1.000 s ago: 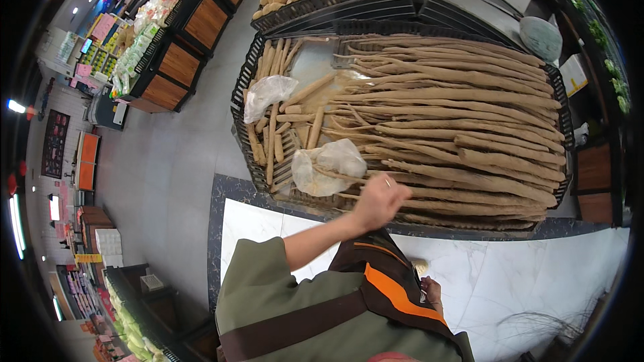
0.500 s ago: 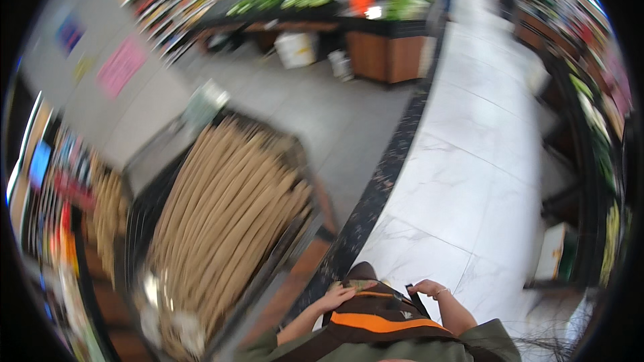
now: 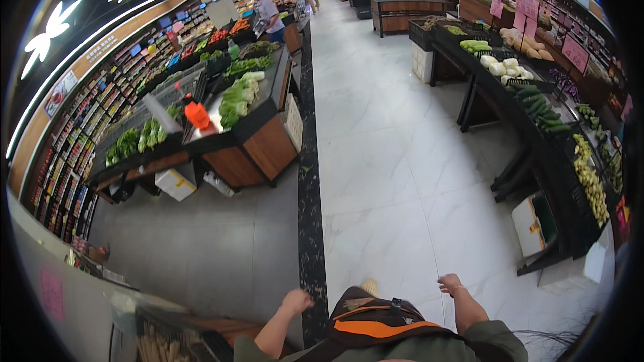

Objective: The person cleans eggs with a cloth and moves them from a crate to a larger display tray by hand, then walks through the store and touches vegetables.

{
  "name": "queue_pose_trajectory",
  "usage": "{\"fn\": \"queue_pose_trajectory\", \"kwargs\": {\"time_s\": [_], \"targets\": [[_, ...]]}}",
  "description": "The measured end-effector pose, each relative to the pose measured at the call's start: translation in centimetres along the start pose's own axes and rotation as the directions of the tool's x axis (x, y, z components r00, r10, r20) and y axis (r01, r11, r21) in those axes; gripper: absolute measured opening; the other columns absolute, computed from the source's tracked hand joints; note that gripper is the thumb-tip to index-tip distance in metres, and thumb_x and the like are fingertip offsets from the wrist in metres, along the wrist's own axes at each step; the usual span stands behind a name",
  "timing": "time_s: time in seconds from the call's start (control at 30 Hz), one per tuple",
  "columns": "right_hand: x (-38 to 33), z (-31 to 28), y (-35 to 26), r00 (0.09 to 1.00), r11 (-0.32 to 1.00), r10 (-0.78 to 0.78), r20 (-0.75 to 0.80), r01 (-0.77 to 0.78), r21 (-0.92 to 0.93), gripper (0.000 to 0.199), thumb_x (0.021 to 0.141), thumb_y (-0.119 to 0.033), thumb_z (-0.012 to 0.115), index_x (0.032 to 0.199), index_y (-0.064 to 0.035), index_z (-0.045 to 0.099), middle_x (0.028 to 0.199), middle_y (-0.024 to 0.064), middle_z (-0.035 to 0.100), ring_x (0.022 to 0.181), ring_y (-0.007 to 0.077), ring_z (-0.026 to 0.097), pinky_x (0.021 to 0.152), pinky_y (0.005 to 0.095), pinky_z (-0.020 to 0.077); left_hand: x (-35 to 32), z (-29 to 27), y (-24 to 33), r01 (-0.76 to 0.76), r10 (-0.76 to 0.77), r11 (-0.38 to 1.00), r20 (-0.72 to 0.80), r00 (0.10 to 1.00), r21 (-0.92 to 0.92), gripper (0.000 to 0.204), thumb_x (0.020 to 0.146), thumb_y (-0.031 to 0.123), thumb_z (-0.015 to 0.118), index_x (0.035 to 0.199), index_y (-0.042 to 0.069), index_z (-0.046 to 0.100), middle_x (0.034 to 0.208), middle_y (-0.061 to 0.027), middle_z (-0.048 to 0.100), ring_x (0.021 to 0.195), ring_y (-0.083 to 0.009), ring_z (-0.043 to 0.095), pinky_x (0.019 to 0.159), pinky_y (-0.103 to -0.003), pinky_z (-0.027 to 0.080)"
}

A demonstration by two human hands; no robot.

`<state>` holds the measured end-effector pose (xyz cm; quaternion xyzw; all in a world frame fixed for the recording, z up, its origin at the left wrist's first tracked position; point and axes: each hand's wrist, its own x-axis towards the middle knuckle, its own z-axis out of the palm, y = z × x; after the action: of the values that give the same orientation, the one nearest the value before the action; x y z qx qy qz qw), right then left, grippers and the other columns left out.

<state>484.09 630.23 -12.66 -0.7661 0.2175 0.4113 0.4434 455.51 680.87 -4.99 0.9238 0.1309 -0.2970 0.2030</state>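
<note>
My left hand (image 3: pixel 296 300) hangs beside the waist bag (image 3: pixel 386 327), its fingers curled loosely and nothing visible in them. On the other side of the bag, my right hand (image 3: pixel 451 283) is held out over the pale floor, empty, with its fingers a little apart. The bag is dark brown with an orange stripe and lies against my front. Neither hand touches it. The tip of a light shoe (image 3: pixel 369 286) shows just beyond the bag.
A white tiled aisle (image 3: pixel 376 161) runs ahead, edged by a black strip (image 3: pixel 310 228). Vegetable stands with leafy greens (image 3: pixel 238 99) are on the left, and a long black stand with cucumbers (image 3: pixel 540 112) is on the right. A person (image 3: pixel 270 17) stands at the far left stand.
Both hands have come off the bag and moved apart. My view has swung left to right and up, so the bin of long brown roots now shows only at the lower left.
</note>
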Motion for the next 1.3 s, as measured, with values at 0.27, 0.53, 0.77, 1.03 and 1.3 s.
{"fn": "queue_pose_trajectory", "kwargs": {"time_s": [0.27, 0.53, 0.77, 1.03, 1.3], "targets": [[19.7, -2.5, -8.8, 0.946, 0.95, 0.306, -0.104, -0.296, 0.097, 0.014, 0.084, -0.007, 0.065, 0.094, 0.0029, 0.065, 0.085, 0.0177, 0.067, 0.07, 0.0306, 0.069, 0.053, 0.0417, 0.0581, 36.7, -39.3, 18.3, -0.54, 0.379, 0.841, -0.672, 0.636, -0.036, 0.029, 0.091, 0.023, 0.057, 0.114, 0.006, 0.065, 0.108, -0.02, 0.065, 0.1, -0.0375, 0.061, 0.086, -0.043, 0.048], [40.1, -9.7, -41.5, 0.968, 0.967, 0.166, -0.188, -0.197, -0.159, 0.043, 0.084, -0.041, 0.063, 0.089, 0.0013, 0.069, 0.075, 0.0157, 0.067, 0.051, 0.0238, 0.057, 0.047, 0.0444, 0.047, 60.1, -42.1, 11.6, 0.01, -0.101, 0.885, -0.171, 0.98, -0.465, 0.032, 0.09, 0.038, 0.057, 0.105, 0.012, 0.07, 0.092, -0.0117, 0.07, 0.083, -0.0279, 0.067, 0.072, -0.04, 0.051], [59.8, -14.3, -86.3, 0.951, 0.958, -0.275, -0.142, 0.259, -0.119, 0.031, 0.084, -0.03, 0.061, 0.088, -0.0002, 0.066, 0.074, 0.0082, 0.064, 0.062, 0.0167, 0.059, 0.053, 0.0299, 0.0499, 69.7, -44.6, -6.1, 0.792, -0.66, 0.506, 0.438, 0.61, -0.342, 0.033, 0.09, 0.034, 0.054, 0.114, 0.015, 0.065, 0.102, -0.008, 0.068, 0.094, -0.0272, 0.064, 0.074, -0.041, 0.051], [73.1, -11.1, -112.0, 0.997, 1.0, 0.011, 0.073, -0.01, -0.024, 0.033, 0.088, -0.029, 0.065, 0.106, -0.0011, 0.063, 0.097, 0.011, 0.066, 0.08, 0.024, 0.065, 0.066, 0.0389, 0.0552, 106.2, -69.9, -9.7, 0.714, -0.658, 0.289, 0.409, 0.632, -0.638, 0.034, 0.09, 0.036, 0.057, 0.106, 0.009, 0.068, 0.09, -0.0106, 0.07, 0.084, -0.0272, 0.066, 0.07, -0.036, 0.05], [94.2, -17.3, -134.0, 0.974, 0.928, 0.204, -0.1, -0.16, 0.337, 0.037, 0.092, -0.038, 0.061, 0.089, -0.002, 0.067, 0.077, 0.0095, 0.064, 0.067, 0.0215, 0.06, 0.054, 0.0366, 0.0496, 155.0, -126.9, 6.8, -0.207, -0.246, 0.744, -0.548, 0.8, -0.635, 0.032, 0.093, 0.023, 0.048, 0.113, 0.004, 0.064, 0.091, -0.0112, 0.072, 0.084, -0.0196, 0.069, 0.073, -0.033, 0.052]]}}
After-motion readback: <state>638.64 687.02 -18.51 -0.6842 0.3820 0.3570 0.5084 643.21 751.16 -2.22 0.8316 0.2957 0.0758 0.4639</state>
